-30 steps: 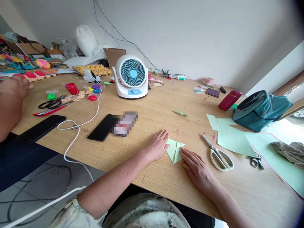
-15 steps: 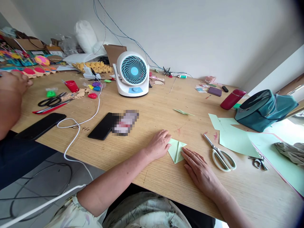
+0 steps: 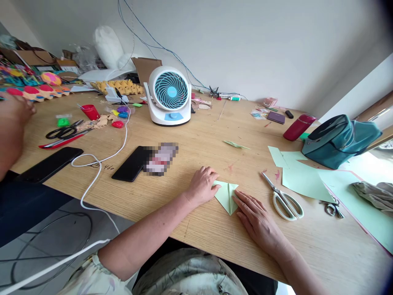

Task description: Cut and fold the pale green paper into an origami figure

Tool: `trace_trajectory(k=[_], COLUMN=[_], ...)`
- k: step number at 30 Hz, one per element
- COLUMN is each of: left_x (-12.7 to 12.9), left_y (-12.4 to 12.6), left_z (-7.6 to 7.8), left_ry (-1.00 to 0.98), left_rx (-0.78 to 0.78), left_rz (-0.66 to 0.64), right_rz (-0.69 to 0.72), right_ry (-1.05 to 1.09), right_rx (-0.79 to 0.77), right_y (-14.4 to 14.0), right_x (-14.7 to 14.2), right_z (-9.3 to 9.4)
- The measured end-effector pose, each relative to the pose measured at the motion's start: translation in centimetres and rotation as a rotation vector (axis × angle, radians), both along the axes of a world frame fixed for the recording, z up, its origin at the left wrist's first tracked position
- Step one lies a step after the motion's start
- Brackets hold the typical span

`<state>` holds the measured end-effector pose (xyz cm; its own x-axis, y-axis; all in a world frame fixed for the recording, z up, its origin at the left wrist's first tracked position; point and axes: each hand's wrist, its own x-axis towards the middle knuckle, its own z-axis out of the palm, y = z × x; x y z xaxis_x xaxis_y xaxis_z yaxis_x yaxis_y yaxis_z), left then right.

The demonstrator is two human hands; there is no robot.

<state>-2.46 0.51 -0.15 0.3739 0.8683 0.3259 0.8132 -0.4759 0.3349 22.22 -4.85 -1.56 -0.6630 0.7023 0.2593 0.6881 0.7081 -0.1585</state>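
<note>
A pale green folded paper [image 3: 226, 196] lies on the table in front of me, its point toward me and a narrow raised fold running down its right part. My left hand [image 3: 202, 185] is at the paper's left corner, fingers curled and thumb on top, pinching it. Flat along the right edge rests my right hand [image 3: 253, 213], its fingers stretched out with the tips on the paper. White-handled scissors [image 3: 286, 201] lie to the right of my right hand. Farther back is a small folded green paper piece [image 3: 236, 144].
Green paper sheets [image 3: 302, 182], keys [image 3: 333, 208], a teal bag [image 3: 334, 141] and a red bottle [image 3: 299, 127] are on the right. A white fan [image 3: 170, 98] stands at the back. Phones [image 3: 130, 164] and a white cable [image 3: 98, 174] lie left, near another person's arm [image 3: 12, 131].
The folded paper has turned slightly, its near point swinging a little right. My left hand has shifted slightly left. My right hand stays flat at the right edge.
</note>
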Motion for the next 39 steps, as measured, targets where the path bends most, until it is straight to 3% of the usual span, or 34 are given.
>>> trace_trajectory(k=[9,13,19,29,34,39], left_x=[-0.1,-0.1,0.0,0.4,1.5,1.8], left_y=[0.4,0.5,0.9,0.0,-1.3,-1.9], left_z=[0.0,0.0,0.0,0.7,0.4,0.3], left_ry=[-0.144,-0.257,-0.59,-0.82,-0.728,-0.531], left_rx=[-0.109,-0.132,-0.188,-0.453,-0.292,-0.078], left_rz=[0.114,0.105,0.098,0.065,0.016,-0.174], right_rz=[-0.008,-0.006,0.0,-0.024,-0.021,-0.02], right_ry=[0.016,0.014,0.017,-0.038,-0.023,-0.023], right_rx=[-0.004,-0.004,0.0,-0.025,-0.011,-0.011], right_y=[0.0,-0.1,-0.1,-0.1,-0.1,-0.1], right_x=[-0.1,-0.1,-0.1,-0.2,-0.2,-0.2], right_z=[0.1,0.3,0.3,0.6,0.6,0.6])
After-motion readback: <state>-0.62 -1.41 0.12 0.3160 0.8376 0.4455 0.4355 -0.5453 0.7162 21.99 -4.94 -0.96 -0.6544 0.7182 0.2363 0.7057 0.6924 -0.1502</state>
